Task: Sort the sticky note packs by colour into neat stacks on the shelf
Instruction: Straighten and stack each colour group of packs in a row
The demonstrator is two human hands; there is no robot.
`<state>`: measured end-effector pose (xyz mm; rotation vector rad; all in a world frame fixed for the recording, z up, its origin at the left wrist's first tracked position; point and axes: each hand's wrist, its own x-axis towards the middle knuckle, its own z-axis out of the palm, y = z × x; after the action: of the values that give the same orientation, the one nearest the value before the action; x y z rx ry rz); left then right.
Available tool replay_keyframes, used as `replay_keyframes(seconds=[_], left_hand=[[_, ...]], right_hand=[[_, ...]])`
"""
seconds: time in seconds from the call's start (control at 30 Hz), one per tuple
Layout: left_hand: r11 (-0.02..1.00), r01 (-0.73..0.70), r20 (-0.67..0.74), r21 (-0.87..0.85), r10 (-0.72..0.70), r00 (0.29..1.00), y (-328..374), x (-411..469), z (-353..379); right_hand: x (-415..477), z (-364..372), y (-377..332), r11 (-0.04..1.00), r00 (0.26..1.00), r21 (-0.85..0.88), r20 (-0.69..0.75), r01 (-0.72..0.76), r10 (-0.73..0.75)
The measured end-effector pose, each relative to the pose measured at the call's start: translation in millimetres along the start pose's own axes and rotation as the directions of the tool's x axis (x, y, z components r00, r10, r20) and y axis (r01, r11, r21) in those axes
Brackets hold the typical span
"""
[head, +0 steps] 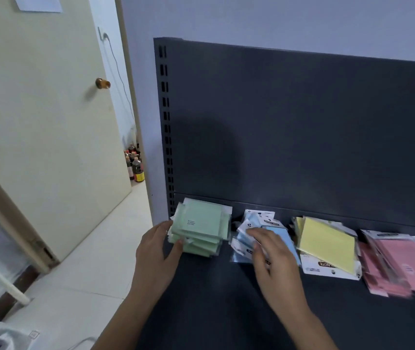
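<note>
Though four colour groups already sit apart on the shelf [226,311], you are only partly done, because the blue packs [280,238] under your right hand [274,263] lie fanned and crooked, with white header cards poking out beyond your fingertips. That hand lies on top of them with its fingers reaching forward. It is blurred, so I cannot tell whether you are pinching a pack or only pressing down.

Just past your left hand [156,253] stands the green stack [201,226]. It holds one colour and is fairly square, though its lower packs step out slightly toward your thumb. You are not gripping it: your fingers lie fairly straight against its outer side, and your thumb touches its near corner, as if squaring it.

On the far side of your right hand is the yellow stack [327,246]. It is sorted, but its top pack is turned at an angle. Farther out that way, the pink packs [398,263] are all one colour but splayed loosely.

By my reading, the sorting by colour is done as far as can be seen. What is left is tidying: blue first, then pink, then yellow. Beyond the packs rises the dark back panel [302,135].
</note>
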<state>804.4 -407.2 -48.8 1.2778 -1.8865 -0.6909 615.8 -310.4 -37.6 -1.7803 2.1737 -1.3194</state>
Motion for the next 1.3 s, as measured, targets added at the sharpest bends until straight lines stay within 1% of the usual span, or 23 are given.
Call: replay_keyframes(seconds=[0.07, 0.13, 0.2, 0.23, 0.3, 0.33, 0.37, 0.5, 0.6, 0.67, 0.73, 0.77, 0.8, 0.87, 0.9, 0.93, 0.97, 1.0, 1.03, 1.1, 1.13, 1.23, 1.3], left_hand=[[0.999, -0.051, 0.022, 0.005, 0.051, 0.998, 0, 1, 0], [0.997, -0.075, 0.044, 0.013, 0.074, 0.996, -3, 3, 3], [0.998, -0.066, 0.075, -0.001, 0.066, 0.995, -7, 4, 10], [0.999, -0.050, 0.091, -0.008, 0.050, 0.995, -8, 4, 14], [0.998, -0.046, 0.093, -0.038, 0.049, 0.994, -8, 2, 21], [0.997, -0.050, 0.072, -0.060, 0.054, 0.996, -7, 2, 23], [0.996, -0.043, 0.049, -0.077, 0.047, 0.998, -5, 1, 24], [0.995, 0.022, 0.025, -0.098, -0.019, 1.000, -2, 0, 28], [0.976, 0.150, 0.019, -0.160, -0.149, 0.989, 7, 0, 28], [0.950, 0.192, -0.047, -0.247, -0.210, 0.977, 14, -4, 24], [0.886, 0.230, -0.111, -0.403, -0.297, 0.949, 18, -15, 20], [0.830, 0.249, -0.130, -0.499, -0.356, 0.925, 20, -24, 17], [0.770, 0.255, -0.139, -0.585, -0.405, 0.904, 21, -35, 15], [0.661, 0.294, -0.086, -0.691, -0.479, 0.874, 21, -58, 10], [0.623, 0.314, -0.037, -0.716, -0.484, 0.874, 19, -69, 8], [0.605, 0.327, 0.010, -0.726, -0.467, 0.884, 17, -81, 5], [0.607, 0.341, 0.056, -0.718, -0.437, 0.898, 14, -91, 3], [0.617, 0.362, 0.113, -0.698, -0.405, 0.907, 10, -100, 1], [0.627, 0.393, 0.185, -0.673, -0.372, 0.910, 6, -107, -1], [0.622, 0.453, 0.318, -0.639, -0.322, 0.892, -2, -114, -4], [0.617, 0.471, 0.350, -0.631, -0.316, 0.882, -5, -115, -6], [0.644, 0.463, 0.355, -0.608, -0.302, 0.885, -13, -111, -10], [0.738, 0.395, 0.331, -0.547, -0.243, 0.912, -18, -104, -11]], right_hand=[[-3, 14, -12, 0.997, 0.998, 0.075, 0.068, -0.024, 0.019], [-6, 25, -17, 0.981, 0.994, 0.166, 0.075, -0.096, 0.085], [-9, 31, -18, 0.957, 0.986, 0.239, 0.079, -0.163, 0.148], [-10, 33, -19, 0.943, 0.978, 0.265, 0.109, -0.202, 0.179], [-8, 38, -26, 0.894, 0.944, 0.334, 0.240, -0.299, 0.227], [-4, 41, -29, 0.874, 0.931, 0.363, 0.289, -0.322, 0.223], [1, 42, -32, 0.873, 0.928, 0.364, 0.303, -0.324, 0.218], [27, 54, -39, 0.851, 0.895, 0.335, 0.337, -0.404, 0.293], [30, 55, -43, 0.851, 0.852, 0.234, 0.374, -0.469, 0.367], [24, 52, -45, 0.832, 0.846, 0.277, 0.399, -0.480, 0.355], [10, 46, -45, 0.799, 0.861, 0.384, 0.410, -0.463, 0.302], [-1, 44, -46, 0.755, 0.867, 0.463, 0.412, -0.465, 0.281], [-13, 43, -46, 0.680, 0.867, 0.554, 0.413, -0.481, 0.277], [-36, 43, -44, 0.455, 0.835, 0.701, 0.433, -0.549, 0.340], [-46, 44, -42, 0.349, 0.801, 0.732, 0.453, -0.585, 0.392], [-55, 43, -40, 0.276, 0.767, 0.743, 0.467, -0.610, 0.439], [-62, 43, -38, 0.256, 0.747, 0.736, 0.473, -0.627, 0.468], [-68, 43, -34, 0.279, 0.742, 0.719, 0.472, -0.636, 0.476], [-74, 44, -31, 0.327, 0.751, 0.696, 0.474, -0.639, 0.460], [-82, 44, -28, 0.427, 0.780, 0.654, 0.494, -0.625, 0.384], [-84, 45, -27, 0.468, 0.791, 0.637, 0.508, -0.612, 0.342], [-86, 48, -27, 0.598, 0.800, 0.555, 0.529, -0.578, 0.283], [-85, 50, -28, 0.698, 0.832, 0.501, 0.492, -0.511, 0.256]])
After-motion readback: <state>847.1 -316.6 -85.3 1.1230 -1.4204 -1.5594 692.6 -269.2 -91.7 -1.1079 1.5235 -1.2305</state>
